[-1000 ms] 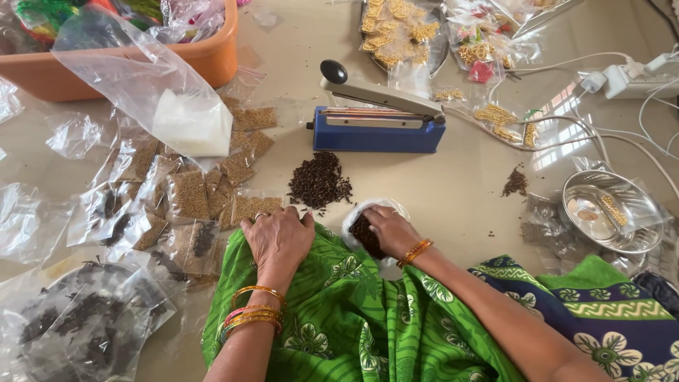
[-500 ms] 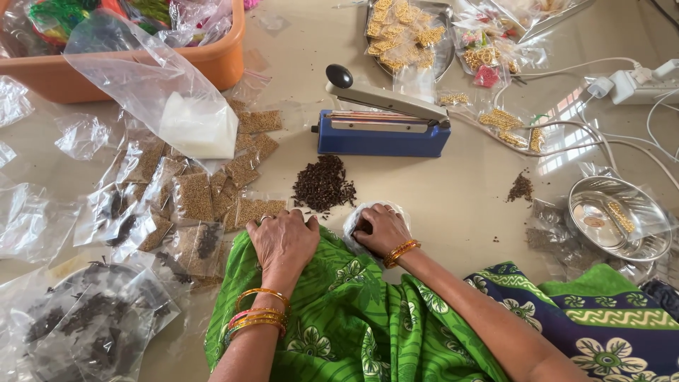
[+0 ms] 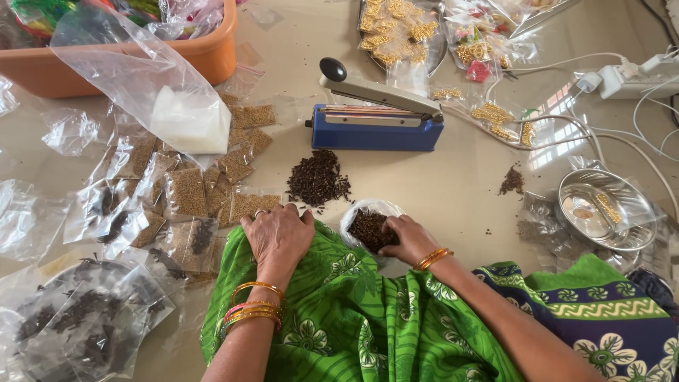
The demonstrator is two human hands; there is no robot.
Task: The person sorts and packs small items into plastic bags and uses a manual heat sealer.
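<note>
My right hand [image 3: 408, 239] grips the rim of a small clear plastic bag [image 3: 368, 225] filled with dark cloves, held at the edge of my green patterned cloth [image 3: 353, 311]. My left hand [image 3: 278, 237] lies flat on the same cloth beside it, fingers together, holding nothing. Just beyond both hands a loose pile of cloves [image 3: 317, 180] sits on the beige floor. A blue heat sealer [image 3: 377, 119] with its lever down stands behind the pile.
Several sealed packets of seeds and cloves [image 3: 185, 192] lie at the left. An orange tub [image 3: 134, 49] with bags stands back left. A steel bowl [image 3: 605, 209] is at the right, a tray of yellow packets [image 3: 401, 28] and white cables [image 3: 622, 78] behind.
My right hand has shifted from inside the bag's mouth to its right rim, so the cloves in it show. The view has drifted slightly downward.
</note>
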